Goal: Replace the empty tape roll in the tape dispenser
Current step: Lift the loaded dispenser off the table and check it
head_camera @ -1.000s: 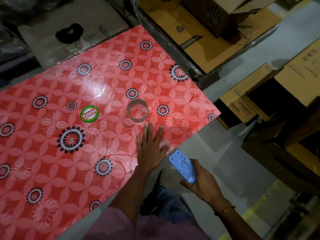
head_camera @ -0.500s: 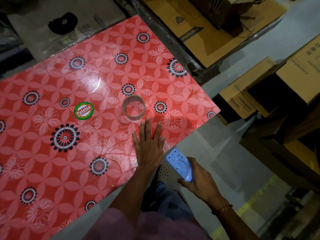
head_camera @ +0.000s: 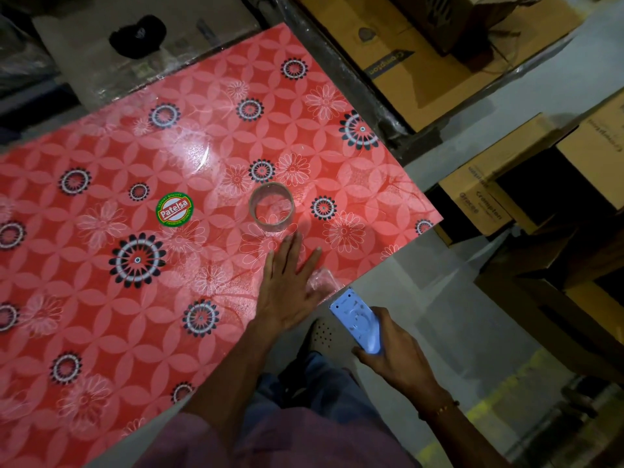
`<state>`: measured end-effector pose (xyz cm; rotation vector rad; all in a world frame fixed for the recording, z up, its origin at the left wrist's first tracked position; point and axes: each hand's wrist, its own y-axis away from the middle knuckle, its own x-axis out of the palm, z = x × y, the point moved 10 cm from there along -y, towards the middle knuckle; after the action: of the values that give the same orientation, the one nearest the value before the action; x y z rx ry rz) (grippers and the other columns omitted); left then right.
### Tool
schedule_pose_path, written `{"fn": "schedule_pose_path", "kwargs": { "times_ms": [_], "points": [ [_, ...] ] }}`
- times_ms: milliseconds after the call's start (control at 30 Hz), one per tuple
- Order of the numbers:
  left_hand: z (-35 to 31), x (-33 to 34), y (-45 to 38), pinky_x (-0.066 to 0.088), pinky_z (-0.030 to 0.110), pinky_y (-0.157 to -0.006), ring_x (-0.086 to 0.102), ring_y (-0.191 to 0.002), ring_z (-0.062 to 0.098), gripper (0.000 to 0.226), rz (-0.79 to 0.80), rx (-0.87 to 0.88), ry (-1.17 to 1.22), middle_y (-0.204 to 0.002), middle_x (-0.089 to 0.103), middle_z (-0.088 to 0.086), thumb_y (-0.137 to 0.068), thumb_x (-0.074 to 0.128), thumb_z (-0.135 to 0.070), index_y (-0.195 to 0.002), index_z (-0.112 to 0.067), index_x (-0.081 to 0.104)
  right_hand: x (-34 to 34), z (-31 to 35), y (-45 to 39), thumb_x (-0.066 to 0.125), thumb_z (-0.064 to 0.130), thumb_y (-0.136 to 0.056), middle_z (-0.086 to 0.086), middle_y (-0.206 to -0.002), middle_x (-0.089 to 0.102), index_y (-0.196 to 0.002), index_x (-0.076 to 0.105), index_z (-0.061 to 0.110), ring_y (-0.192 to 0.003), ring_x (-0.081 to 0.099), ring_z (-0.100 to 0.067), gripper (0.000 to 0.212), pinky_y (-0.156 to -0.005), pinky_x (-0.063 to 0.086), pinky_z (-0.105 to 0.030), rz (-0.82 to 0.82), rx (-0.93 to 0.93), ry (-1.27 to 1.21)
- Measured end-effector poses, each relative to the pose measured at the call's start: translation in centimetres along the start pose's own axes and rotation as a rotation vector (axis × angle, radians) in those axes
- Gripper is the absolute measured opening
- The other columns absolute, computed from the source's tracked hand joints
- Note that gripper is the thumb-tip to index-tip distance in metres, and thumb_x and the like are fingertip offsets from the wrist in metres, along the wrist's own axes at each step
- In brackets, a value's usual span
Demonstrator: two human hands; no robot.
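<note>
A clear tape roll lies flat on the red flowered table, near its right end. My left hand rests palm down on the table just below the roll, fingers spread, its fingertips a little short of the roll. A crumpled bit of clear film lies beside that hand at the table edge. My right hand is off the table, to the right, gripping a light blue tape dispenser that points up toward the table edge.
Cardboard boxes stand on the floor to the right and on a shelf at the top. A dark object lies on a grey surface beyond the table's far edge. My foot shows under the table edge.
Both hands keep nearly the same pose; the left fingertips sit slightly closer to the roll. The view has shifted a little.
</note>
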<state>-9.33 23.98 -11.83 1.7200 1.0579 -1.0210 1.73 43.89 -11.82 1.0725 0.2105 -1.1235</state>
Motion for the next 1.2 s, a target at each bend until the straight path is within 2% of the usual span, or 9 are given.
{"fn": "schedule_pose_path", "kwargs": {
  "times_ms": [100, 233, 400, 667, 767, 967, 1033, 1133, 1200],
  "points": [
    [-0.7, 0.0, 0.0, -0.021, 0.047, -0.117, -0.022, -0.151, 0.023, 0.085, -0.03, -0.092, -0.029, -0.165, -0.021, 0.003, -0.085, 0.016, -0.083, -0.156, -0.039, -0.001, 0.1, 0.1, -0.1, 0.072, 0.052, -0.071, 0.009, -0.112, 0.066, -0.128, 0.034, 0.04, -0.096, 0.07, -0.024, 0.069, -0.073, 0.058, -0.039, -0.011, -0.004, 0.007],
    [-0.8, -0.4, 0.0, -0.015, 0.051, -0.119, -0.02, -0.152, 0.026, 0.079, -0.053, -0.087, -0.057, -0.165, -0.02, 0.006, -0.09, 0.018, -0.076, -0.156, -0.037, -0.004, 0.2, 0.3, -0.1, 0.074, 0.053, -0.072, 0.008, -0.111, 0.066, -0.123, 0.034, 0.039, -0.095, 0.07, -0.025, 0.066, -0.071, 0.056, -0.037, -0.005, 0.002, 0.005],
    [-1.0, -0.6, 0.1, -0.013, 0.052, -0.119, -0.019, -0.152, 0.027, 0.076, -0.051, -0.083, -0.051, -0.165, -0.019, 0.007, -0.091, 0.018, -0.074, -0.156, -0.038, -0.004, -0.2, 0.3, 1.3, 0.068, 0.071, -0.067, 0.017, -0.103, 0.062, -0.116, 0.034, 0.045, -0.093, 0.071, -0.023, 0.065, -0.065, 0.049, -0.033, -0.028, -0.012, -0.033],
    [-0.8, -0.7, 0.2, -0.002, 0.055, -0.122, -0.015, -0.153, 0.025, 0.077, -0.088, -0.075, -0.033, -0.166, -0.015, 0.006, -0.09, 0.019, -0.076, -0.155, -0.04, -0.001, 0.1, 0.3, 0.7, 0.064, 0.078, -0.064, 0.009, -0.108, 0.065, -0.116, 0.034, 0.039, -0.097, 0.069, -0.031, 0.071, -0.067, 0.047, -0.036, -0.012, 0.0, 0.021],
    [-0.6, -0.4, -0.1, -0.009, 0.056, -0.119, -0.019, -0.152, 0.025, 0.091, -0.055, -0.063, 0.008, -0.165, -0.019, 0.006, -0.081, 0.022, -0.087, -0.155, -0.039, -0.003, 0.4, 0.4, 0.0, 0.068, 0.07, -0.067, 0.014, -0.104, 0.056, -0.112, 0.029, 0.044, -0.089, 0.065, -0.023, 0.065, -0.065, 0.046, -0.034, 0.025, 0.001, 0.02],
    [-0.8, 0.3, -0.1, -0.021, 0.056, -0.113, -0.031, -0.147, 0.027, 0.121, 0.046, -0.029, 0.001, -0.161, -0.032, 0.01, -0.062, 0.029, -0.1, -0.155, -0.034, -0.012, 0.8, 0.5, -0.7, 0.07, 0.065, -0.071, 0.017, -0.098, 0.056, -0.107, 0.025, 0.047, -0.071, 0.053, -0.005, 0.061, -0.052, 0.033, -0.015, 0.053, -0.005, 0.033],
    [-1.0, 0.2, 0.0, -0.02, 0.058, -0.114, -0.03, -0.148, 0.03, 0.12, 0.052, -0.033, -0.027, -0.161, -0.03, 0.013, -0.064, 0.031, -0.097, -0.155, -0.032, -0.012, 1.1, -0.2, -0.8, 0.067, 0.068, -0.073, 0.011, -0.104, 0.062, -0.114, 0.032, 0.043, -0.077, 0.061, -0.011, 0.059, -0.057, 0.043, -0.022, 0.058, 0.023, 0.051],
    [-1.2, 0.3, 0.1, -0.007, 0.066, -0.116, -0.025, -0.148, 0.038, 0.119, 0.054, -0.018, -0.11, -0.161, -0.025, 0.019, -0.069, 0.043, -0.088, -0.156, -0.027, -0.011, 4.3, -4.0, 0.4, 0.062, 0.068, -0.083, -0.006, -0.131, 0.067, -0.139, 0.041, 0.023, -0.113, 0.067, -0.03, 0.075, -0.086, 0.052, -0.034, 0.243, 0.121, 0.242],
    [-1.1, 0.4, 0.1, -0.01, 0.067, -0.115, -0.025, -0.148, 0.039, 0.123, 0.063, -0.015, -0.11, -0.161, -0.025, 0.02, -0.067, 0.044, -0.09, -0.156, -0.026, -0.012, 5.3, -6.8, 2.2, 0.062, 0.068, -0.083, -0.009, -0.13, 0.068, -0.132, 0.046, 0.02, -0.118, 0.065, -0.032, 0.071, -0.087, 0.05, -0.034, 0.29, 0.228, 0.229]
  ]
}}
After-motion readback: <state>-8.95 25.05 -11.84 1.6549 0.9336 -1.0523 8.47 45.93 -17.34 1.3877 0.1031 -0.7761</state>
